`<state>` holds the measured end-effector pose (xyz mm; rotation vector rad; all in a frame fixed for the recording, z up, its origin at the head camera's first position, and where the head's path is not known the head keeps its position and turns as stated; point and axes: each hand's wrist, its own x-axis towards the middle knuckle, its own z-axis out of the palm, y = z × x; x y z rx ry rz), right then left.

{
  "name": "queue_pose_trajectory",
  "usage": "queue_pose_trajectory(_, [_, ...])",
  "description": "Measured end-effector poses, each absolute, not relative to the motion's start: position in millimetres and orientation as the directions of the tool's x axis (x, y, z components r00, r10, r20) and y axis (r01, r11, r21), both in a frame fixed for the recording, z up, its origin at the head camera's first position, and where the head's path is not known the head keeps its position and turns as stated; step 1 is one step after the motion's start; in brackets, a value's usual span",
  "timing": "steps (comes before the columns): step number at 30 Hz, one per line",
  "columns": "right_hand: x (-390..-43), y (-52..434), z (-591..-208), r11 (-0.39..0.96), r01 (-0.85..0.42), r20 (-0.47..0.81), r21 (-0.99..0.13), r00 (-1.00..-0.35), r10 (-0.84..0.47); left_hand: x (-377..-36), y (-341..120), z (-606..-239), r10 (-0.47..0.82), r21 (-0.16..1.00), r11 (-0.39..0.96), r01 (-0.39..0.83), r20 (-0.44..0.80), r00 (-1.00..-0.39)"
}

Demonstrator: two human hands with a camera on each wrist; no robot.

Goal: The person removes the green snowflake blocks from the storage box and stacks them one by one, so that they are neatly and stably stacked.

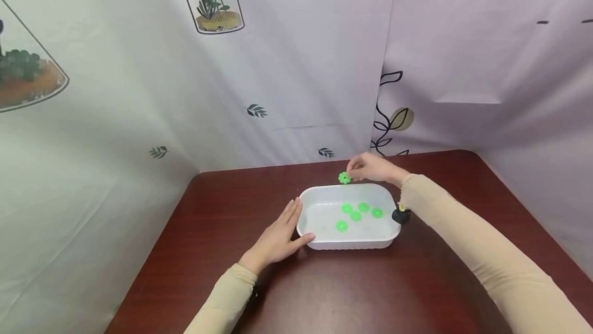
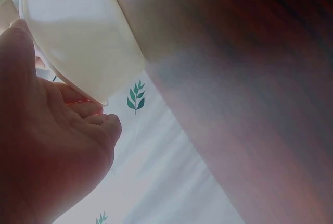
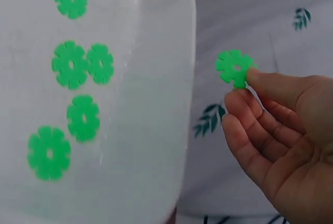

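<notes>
A white plastic basin (image 1: 324, 245) stands on the table with several flat green notched discs (image 1: 342, 226) lying on its floor. Between thumb and fingertips my right hand (image 1: 372, 167) pinches one more green disc (image 3: 235, 67), held above the basin's far rim. This disc has a small centre hole and slots around its edge. At the basin's left end, my left hand (image 1: 276, 236) rests on the rim with its fingers extended and thumb apart. The left wrist view shows that hand (image 2: 62, 130) against the basin wall (image 2: 83, 36); its fingertips are partly hidden there.
The dark reddish-brown table (image 1: 222, 221) extends around the basin. White cloth (image 1: 296, 66) printed with plants hangs behind and along the sides. A black wrist device (image 1: 401, 216) sits at the right sleeve, beside the basin's right end.
</notes>
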<state>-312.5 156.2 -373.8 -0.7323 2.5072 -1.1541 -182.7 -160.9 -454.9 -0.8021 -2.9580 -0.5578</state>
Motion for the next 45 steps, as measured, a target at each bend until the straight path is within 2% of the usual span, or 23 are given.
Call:
queue_pose_trajectory(9, [-312,213,-366,0.566,-0.261,0.008,-0.782,-0.912,-0.409,-183,-162,-455,0.487,0.330,0.802,0.499,0.124,-0.865])
queue_pose_trajectory(14, [-308,246,-365,0.608,-0.194,-0.007,-0.770,-0.950,-0.312,-183,-161,-457,0.485,0.329,0.803,0.497,0.124,-0.866])
queue_pose_trajectory(19, [-301,271,-373,0.610,-0.164,-0.023,-0.776,-0.958,-0.287,-182,-163,-457,0.482,0.328,0.805,0.494,0.121,-0.868])
queue_pose_trajectory(28, [-292,300,-407,0.515,-0.059,-0.088,-0.855,-0.962,-0.257,-180,-163,-457,0.480,0.344,0.801,0.490,0.121,-0.869])
queue_pose_trajectory(45, [-283,317,-456,0.324,0.082,-0.172,-0.942,-0.950,-0.261,-179,-164,-457,0.485,0.354,0.794,0.494,0.122,-0.866])
